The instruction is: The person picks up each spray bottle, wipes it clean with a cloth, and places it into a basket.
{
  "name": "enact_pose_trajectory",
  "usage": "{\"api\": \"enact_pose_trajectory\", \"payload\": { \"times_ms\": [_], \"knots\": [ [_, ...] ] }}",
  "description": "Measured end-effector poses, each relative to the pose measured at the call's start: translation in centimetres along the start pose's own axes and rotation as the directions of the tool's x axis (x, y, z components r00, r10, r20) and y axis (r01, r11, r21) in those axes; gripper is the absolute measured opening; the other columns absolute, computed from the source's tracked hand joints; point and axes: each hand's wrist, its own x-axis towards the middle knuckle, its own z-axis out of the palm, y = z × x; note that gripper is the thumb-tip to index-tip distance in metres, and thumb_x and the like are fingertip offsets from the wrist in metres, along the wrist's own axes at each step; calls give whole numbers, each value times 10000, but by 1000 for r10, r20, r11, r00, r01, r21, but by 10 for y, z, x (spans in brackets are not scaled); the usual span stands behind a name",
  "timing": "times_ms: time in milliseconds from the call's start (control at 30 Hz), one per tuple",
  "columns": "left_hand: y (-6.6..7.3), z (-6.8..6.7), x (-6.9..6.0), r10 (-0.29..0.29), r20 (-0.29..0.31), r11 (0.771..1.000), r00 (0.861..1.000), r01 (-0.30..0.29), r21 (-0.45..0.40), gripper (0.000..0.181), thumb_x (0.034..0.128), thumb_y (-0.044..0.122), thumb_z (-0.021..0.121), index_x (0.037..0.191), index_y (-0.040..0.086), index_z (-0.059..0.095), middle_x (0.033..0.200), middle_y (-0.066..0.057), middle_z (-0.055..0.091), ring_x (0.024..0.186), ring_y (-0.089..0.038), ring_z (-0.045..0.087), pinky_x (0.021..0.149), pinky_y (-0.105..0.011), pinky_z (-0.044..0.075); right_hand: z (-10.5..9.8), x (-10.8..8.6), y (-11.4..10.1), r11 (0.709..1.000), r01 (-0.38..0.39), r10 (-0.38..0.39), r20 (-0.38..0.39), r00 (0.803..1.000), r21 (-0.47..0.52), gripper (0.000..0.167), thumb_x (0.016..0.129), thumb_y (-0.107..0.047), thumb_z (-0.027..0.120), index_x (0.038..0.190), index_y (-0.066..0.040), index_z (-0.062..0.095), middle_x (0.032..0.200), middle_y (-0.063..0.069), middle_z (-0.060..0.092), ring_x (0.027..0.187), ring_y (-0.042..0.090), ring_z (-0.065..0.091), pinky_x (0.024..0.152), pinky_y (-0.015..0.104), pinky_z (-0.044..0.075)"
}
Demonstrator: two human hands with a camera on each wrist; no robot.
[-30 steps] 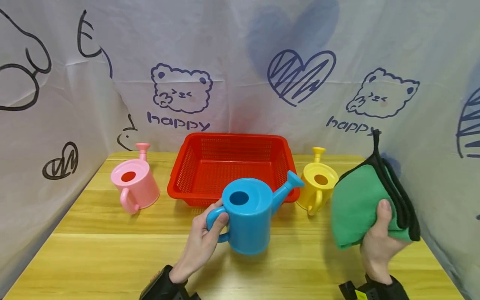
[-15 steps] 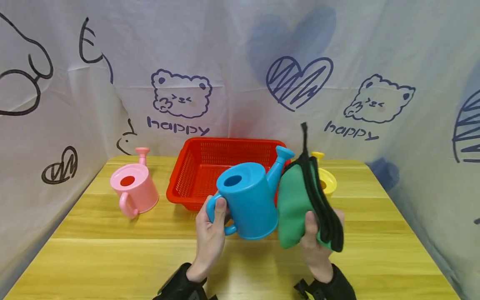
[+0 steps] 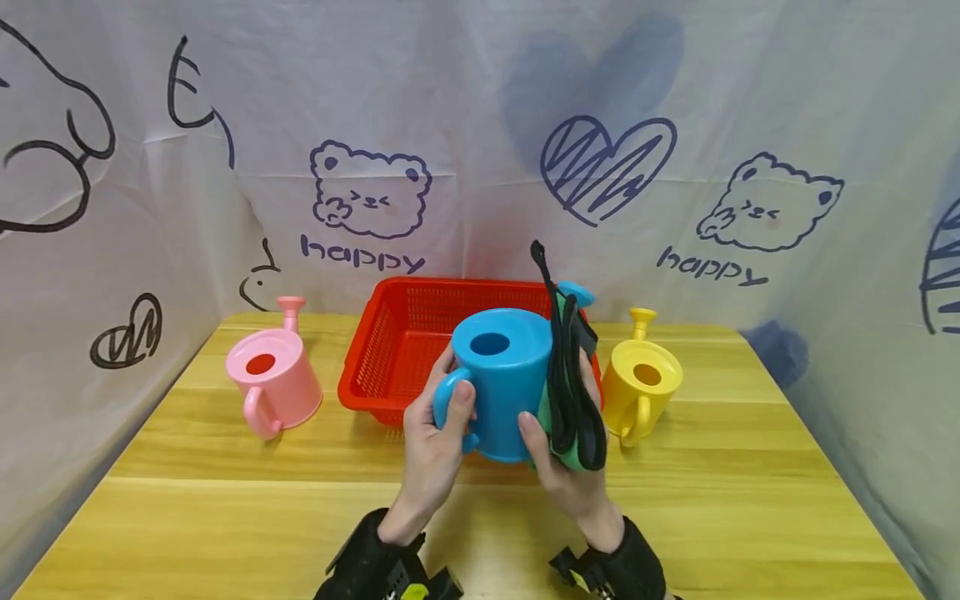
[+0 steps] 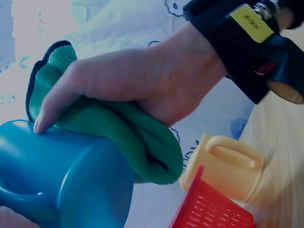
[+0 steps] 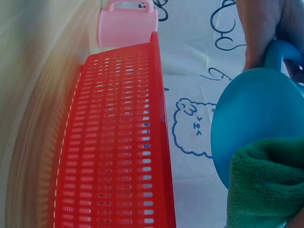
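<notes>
In the head view a blue watering can (image 3: 501,392) is held up in front of the basket. My left hand (image 3: 438,442) grips its handle, thumb on top. A folded green cloth (image 4: 142,147) with black edging is in my right hand (image 3: 566,479), pressed against the can's right side. In the left wrist view the right thumb touches the blue can while the cloth lies under the palm. The can's spout is mostly hidden behind the cloth; its blue tip shows above.
Behind the can, a red plastic basket (image 3: 405,350) stands on the wooden table (image 3: 247,517). A pink watering can (image 3: 279,379) is at its left, a yellow watering can (image 3: 645,387) at its right. A white curtain (image 3: 480,100) with drawings hangs behind.
My right hand has brought the green cloth leftward from the right side to the blue can. The can has been lifted slightly and turned, its spout now pointing away. The left hand keeps its hold.
</notes>
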Motion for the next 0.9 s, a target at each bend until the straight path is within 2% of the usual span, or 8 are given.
{"api": "enact_pose_trajectory", "payload": {
  "times_ms": [167,300,367,500,600,700,833,900],
  "knots": [
    [2,-1,6,-49,9,999,999,49,-1,314,1055,202,501,1331,58,540,909,-85,625,854,-90,578,872,-364,497,3,3,3,994,71,-70,18,997,-86,616,1034,-231,566,1535,40,330,1623,71,371,1493,193,403,1189,308,352],
    [3,0,11,-109,-30,994,994,109,-2,199,1072,207,463,981,43,533,729,-44,484,736,-137,521,809,-344,456,6,1,8,949,227,-223,42,974,-218,541,1031,-233,563,1510,-23,423,1622,82,366,1525,270,339,1211,354,322],
    [4,-1,12,-124,-37,992,992,123,-20,227,1079,204,447,932,43,510,712,-44,452,706,-133,503,769,-304,448,9,0,10,923,298,-291,66,954,-245,498,1048,-291,523,1484,-54,479,1613,91,381,1531,312,320,1237,392,291],
    [5,-4,11,-117,-28,990,993,115,-81,228,1088,178,421,1131,27,586,771,4,538,733,-85,549,744,-218,484,13,-4,11,868,412,-383,154,911,-278,494,1062,-408,445,1431,-101,563,1589,82,426,1535,352,293,1269,469,213],
    [7,-6,10,-108,-24,986,994,104,-128,339,1088,159,417,1388,91,561,1074,45,696,1005,-94,663,917,-224,547,14,-6,10,819,479,-429,217,877,-315,464,1060,-396,442,1353,-96,640,1567,71,461,1529,353,305,1271,497,185],
    [8,-8,9,-105,-27,984,994,100,-148,388,1086,157,424,1461,144,524,1386,25,630,1276,-142,603,1051,-281,506,14,-6,9,791,519,-460,245,854,-323,420,1051,-361,465,1246,-73,701,1548,65,489,1520,357,320,1269,512,174],
    [10,-9,8,-85,-37,992,996,81,-102,398,1080,140,442,1470,139,517,1413,-40,617,1277,-133,604,1058,-267,497,14,-5,9,791,527,-480,219,850,-311,409,1042,-357,485,1217,-67,715,1526,68,518,1515,351,333,1269,508,178],
    [10,-8,7,-75,-49,996,996,73,-54,403,1073,131,456,1472,141,515,1216,-73,692,1130,-108,648,986,-222,520,13,-4,9,807,511,-473,193,859,-295,415,1040,-359,492,1269,-76,694,1526,73,517,1518,345,328,1271,496,181]
  ]
}}
